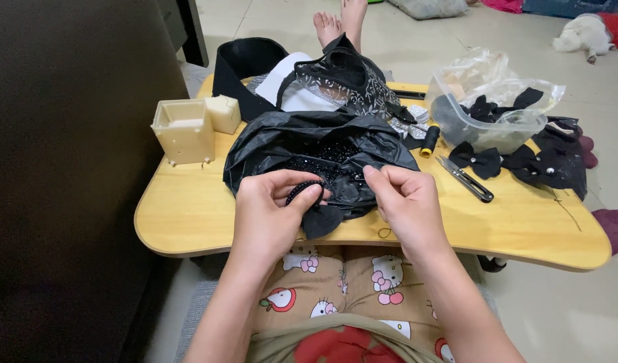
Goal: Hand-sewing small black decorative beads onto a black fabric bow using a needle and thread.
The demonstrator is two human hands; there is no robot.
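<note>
I note the small wooden lap table (188, 215) is crowded at the back; bare surface is open only along the near edge and front left corner. Left hand (272, 202) grips a beaded black piece (302, 191) between thumb and fingers, over the table's near edge. Right hand (403, 198) is pinched shut just beside it, possibly on a thread or needle; too fine for me to tell. A black plastic bag (309, 144) of dark beads lies open behind both hands. Thread snips (465, 178) lie right, near black bows (517, 161) and a clear tub (490, 124). The bag hides the beaded piece's far side.
</note>
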